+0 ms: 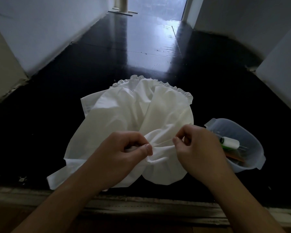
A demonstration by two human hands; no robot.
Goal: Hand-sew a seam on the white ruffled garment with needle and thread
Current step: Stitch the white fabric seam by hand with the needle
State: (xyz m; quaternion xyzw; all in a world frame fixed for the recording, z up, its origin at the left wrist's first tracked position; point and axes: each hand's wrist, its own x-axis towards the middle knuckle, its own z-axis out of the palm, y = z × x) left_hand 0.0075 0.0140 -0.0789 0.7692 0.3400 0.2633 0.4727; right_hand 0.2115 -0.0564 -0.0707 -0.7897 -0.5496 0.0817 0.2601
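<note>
Black and glossy, the floor point(107, 68) stretches far beyond both hands and reflects pale light from the far end of the room. White walls point(45, 31) stand on each side of it, well away from the hands.

On this floor lies the white ruffled garment point(124, 115), spread out in front of the hands and also under them. Its ruffled edge point(180, 89) is on the far side, away from the hands, and a flat hem reaches out below the left wrist.

To the outer side of the right hand, just beside it, stands a translucent plastic bowl point(252, 132). Inside it I see a white thread spool point(230, 143) with something green at its end, and some flat brownish thing that I cannot identify.

The left hand point(124, 148) has its fingers curled, and thumb and fingers pinch a gathered fold of the garment. The right hand point(198, 145) is also curled, thumb against forefinger, in a fine pinch close to the same fold. A thin thread point(163, 143) runs tight from this pinch toward the fold between the two hands. The needle itself is too small to see, so I cannot tell if the right hand holds the needle or only the thread.
</note>
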